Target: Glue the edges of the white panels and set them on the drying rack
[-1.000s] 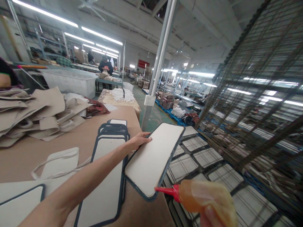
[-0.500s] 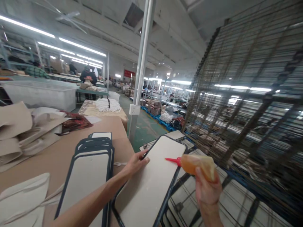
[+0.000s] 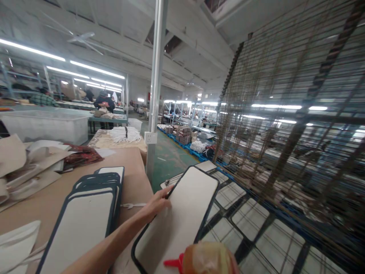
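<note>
A white panel with a dark border (image 3: 191, 198) lies tilted in front of me. My left hand (image 3: 159, 202) grips its left edge, thumb on the white face. Low in the view, my right hand (image 3: 234, 264) is mostly hidden behind a bottle of amber liquid (image 3: 209, 258), which it holds. The bottle's red nozzle (image 3: 173, 262) points left over the lower part of the panel. To the left, a stack of similar bordered panels (image 3: 82, 217) rests on the brown table (image 3: 134, 179).
Beige fabric pieces (image 3: 37, 163) lie on the table's left side. A metal post with a socket (image 3: 150, 137) rises beyond the table. At right stands a wire rack (image 3: 273, 114), with more panels under wires below it (image 3: 251, 215). A person (image 3: 104, 104) works far back.
My right hand and the bottle have moved down and left, from the panel's right side to its lower part. The whole view has shifted slightly; my left hand still holds the panel's edge.
</note>
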`<action>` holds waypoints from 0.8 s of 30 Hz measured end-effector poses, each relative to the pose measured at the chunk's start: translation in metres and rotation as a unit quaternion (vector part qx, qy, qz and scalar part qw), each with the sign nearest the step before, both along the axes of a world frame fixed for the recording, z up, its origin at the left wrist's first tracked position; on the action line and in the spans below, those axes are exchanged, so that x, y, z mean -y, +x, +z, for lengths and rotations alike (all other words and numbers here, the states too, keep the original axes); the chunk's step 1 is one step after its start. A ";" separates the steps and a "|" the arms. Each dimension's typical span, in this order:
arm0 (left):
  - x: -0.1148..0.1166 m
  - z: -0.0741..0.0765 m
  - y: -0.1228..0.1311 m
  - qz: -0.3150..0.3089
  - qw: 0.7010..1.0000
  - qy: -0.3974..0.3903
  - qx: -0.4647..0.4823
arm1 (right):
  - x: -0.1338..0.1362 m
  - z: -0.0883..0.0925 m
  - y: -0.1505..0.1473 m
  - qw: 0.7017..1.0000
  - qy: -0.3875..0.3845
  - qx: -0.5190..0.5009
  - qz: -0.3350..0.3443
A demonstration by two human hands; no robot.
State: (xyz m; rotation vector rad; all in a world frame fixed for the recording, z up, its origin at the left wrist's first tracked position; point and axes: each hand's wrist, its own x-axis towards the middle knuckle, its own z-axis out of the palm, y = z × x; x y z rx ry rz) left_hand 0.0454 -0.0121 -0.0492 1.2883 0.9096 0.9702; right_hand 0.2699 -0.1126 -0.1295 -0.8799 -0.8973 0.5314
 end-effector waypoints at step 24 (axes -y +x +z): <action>0.019 -0.004 0.113 -0.002 0.995 -0.015 -0.095 | -0.020 0.025 0.126 0.992 0.009 -0.113 -0.057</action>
